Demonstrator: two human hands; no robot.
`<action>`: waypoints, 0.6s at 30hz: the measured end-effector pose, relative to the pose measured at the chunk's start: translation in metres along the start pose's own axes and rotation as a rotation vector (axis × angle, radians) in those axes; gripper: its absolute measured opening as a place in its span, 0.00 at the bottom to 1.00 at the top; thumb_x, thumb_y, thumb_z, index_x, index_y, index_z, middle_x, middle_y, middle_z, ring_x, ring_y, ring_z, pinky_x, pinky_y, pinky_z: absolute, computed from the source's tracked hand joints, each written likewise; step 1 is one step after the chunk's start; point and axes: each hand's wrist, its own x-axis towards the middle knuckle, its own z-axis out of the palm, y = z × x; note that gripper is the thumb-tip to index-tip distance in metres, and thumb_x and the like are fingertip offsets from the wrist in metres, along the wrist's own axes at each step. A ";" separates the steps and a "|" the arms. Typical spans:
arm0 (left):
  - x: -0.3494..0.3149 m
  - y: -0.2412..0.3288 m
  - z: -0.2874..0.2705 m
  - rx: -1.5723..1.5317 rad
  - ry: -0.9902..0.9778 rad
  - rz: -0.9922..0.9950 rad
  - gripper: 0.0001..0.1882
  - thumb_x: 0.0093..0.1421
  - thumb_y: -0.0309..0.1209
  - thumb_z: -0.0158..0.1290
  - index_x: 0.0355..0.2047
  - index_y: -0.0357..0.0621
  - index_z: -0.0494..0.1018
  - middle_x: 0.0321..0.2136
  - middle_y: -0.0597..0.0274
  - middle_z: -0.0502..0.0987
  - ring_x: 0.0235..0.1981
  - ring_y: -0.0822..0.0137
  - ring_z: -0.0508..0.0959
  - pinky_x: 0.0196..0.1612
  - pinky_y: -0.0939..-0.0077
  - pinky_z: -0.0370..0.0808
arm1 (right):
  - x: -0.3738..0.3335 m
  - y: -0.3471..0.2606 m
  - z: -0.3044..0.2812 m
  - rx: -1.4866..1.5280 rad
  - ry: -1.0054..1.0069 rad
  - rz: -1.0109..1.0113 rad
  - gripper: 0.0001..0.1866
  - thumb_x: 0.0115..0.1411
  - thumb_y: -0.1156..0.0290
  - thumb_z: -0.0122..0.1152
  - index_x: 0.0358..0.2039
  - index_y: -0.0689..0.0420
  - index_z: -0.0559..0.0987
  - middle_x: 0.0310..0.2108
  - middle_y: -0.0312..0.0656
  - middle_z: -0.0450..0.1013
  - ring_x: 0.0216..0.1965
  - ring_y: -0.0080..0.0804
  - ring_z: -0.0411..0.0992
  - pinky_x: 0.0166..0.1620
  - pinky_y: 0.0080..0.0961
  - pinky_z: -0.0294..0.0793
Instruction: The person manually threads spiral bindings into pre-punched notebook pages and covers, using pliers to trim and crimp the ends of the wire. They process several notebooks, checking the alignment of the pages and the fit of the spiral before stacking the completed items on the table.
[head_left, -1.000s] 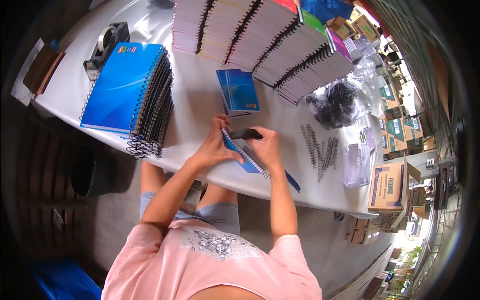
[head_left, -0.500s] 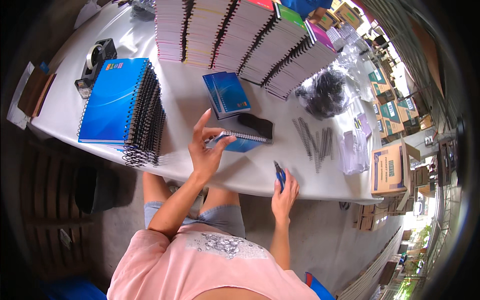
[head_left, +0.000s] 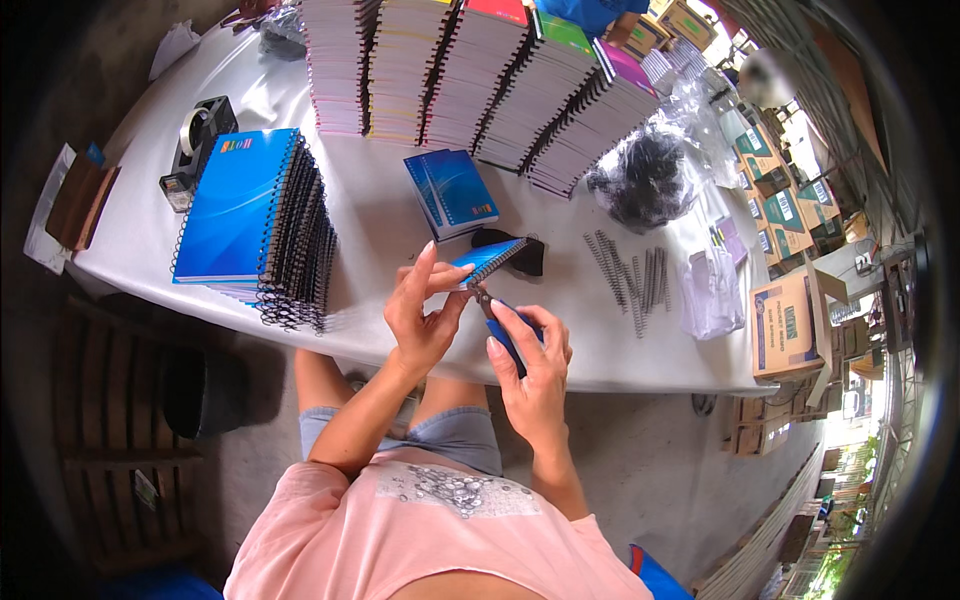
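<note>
In my left hand [head_left: 425,310] is a small blue spiral notebook [head_left: 488,258], gripped near its lower left end with the coil edge turned up. My right hand [head_left: 532,368] is closed around blue-handled pliers [head_left: 506,334], whose jaws meet the end of the notebook's coil beside my left fingertips. Whether the jaws have closed on the wire is too small to tell. Just beyond lies a dark, flat, curved object [head_left: 522,256], partly covered by the notebook. Farther back rest several small blue notebooks [head_left: 452,190]. Loose wire coils [head_left: 635,275] lie to the right.
A tall stack of blue spiral notebooks [head_left: 235,215] stands at left, with a tape dispenser [head_left: 195,150] behind it. High stacks of bound books [head_left: 490,90] line the back. Clear plastic with black coils [head_left: 645,180] and a cardboard box [head_left: 785,328] are at right.
My right hand has brought the pliers up and left to the notebook's coil end. The notebook has been raised and tilted in my left hand.
</note>
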 end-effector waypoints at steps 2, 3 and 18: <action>-0.001 0.000 -0.002 -0.005 -0.041 0.054 0.40 0.42 0.14 0.60 0.57 0.36 0.57 0.30 0.57 0.79 0.31 0.65 0.78 0.37 0.73 0.73 | -0.002 0.001 -0.003 0.399 -0.129 0.219 0.19 0.61 0.58 0.52 0.50 0.50 0.72 0.40 0.43 0.68 0.39 0.37 0.68 0.43 0.34 0.64; -0.001 0.000 -0.002 -0.007 -0.077 0.107 0.43 0.42 0.10 0.58 0.59 0.35 0.53 0.31 0.54 0.78 0.33 0.62 0.78 0.35 0.70 0.78 | -0.003 0.002 -0.005 0.800 -0.260 0.430 0.20 0.62 0.58 0.50 0.50 0.53 0.71 0.37 0.42 0.70 0.34 0.35 0.70 0.38 0.30 0.68; 0.042 0.067 -0.015 -0.428 0.155 -0.490 0.19 0.59 0.25 0.50 0.51 0.41 0.61 0.40 0.59 0.70 0.36 0.77 0.71 0.30 0.89 0.70 | -0.018 0.105 0.023 -0.155 -0.056 0.398 0.28 0.59 0.55 0.53 0.58 0.47 0.62 0.58 0.43 0.55 0.60 0.44 0.52 0.57 0.62 0.44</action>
